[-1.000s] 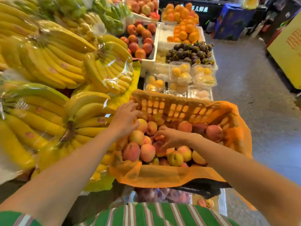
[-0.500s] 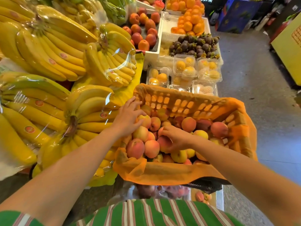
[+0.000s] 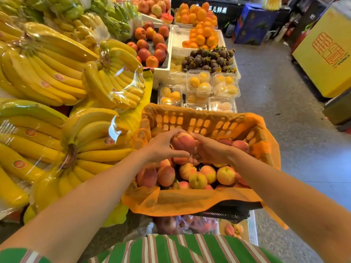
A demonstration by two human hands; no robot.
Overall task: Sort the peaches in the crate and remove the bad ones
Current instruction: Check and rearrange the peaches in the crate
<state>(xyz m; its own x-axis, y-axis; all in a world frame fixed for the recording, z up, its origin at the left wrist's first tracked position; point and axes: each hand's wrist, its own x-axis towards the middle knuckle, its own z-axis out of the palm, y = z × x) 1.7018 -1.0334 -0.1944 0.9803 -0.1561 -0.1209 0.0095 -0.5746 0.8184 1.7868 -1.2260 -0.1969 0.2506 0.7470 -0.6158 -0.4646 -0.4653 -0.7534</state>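
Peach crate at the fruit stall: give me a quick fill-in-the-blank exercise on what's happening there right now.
The left hand and right hand hold ____ reddish round peach between them.
They hold it above the ____ slatted plastic crate.
Left of the crate lie plastic-wrapped bunches of yellow ____.
Missing words: one; orange; bananas.

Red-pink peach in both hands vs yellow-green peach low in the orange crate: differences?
Colour: the red-pink peach is mostly red; the yellow-green peach is pale yellow-green.
Pose: the red-pink peach sits above the other peaches, held between the left hand and right hand; the yellow-green peach lies among them, untouched.
Both are round, within the orange plastic crate.
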